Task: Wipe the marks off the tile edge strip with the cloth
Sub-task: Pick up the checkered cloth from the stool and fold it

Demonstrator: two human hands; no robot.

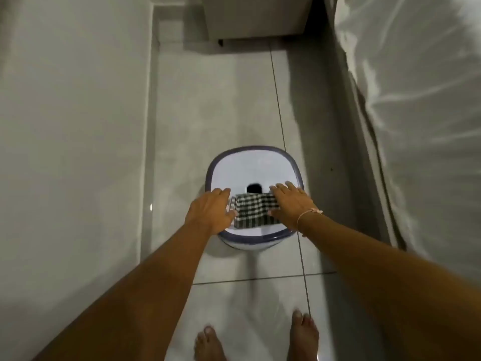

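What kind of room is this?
Probably a bedroom at home. There is a shiny tiled floor, what looks like a bed wrapped in plastic on the right, and a small white stool with a checked cloth on it.

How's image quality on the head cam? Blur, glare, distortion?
Head view: dim, flat lighting; wide-angle bending of the wall and floor lines; motion smear on the floor near the feet; small glare spot on the glossy tile strip. The checked cloth and both hands stay fairly sharp.
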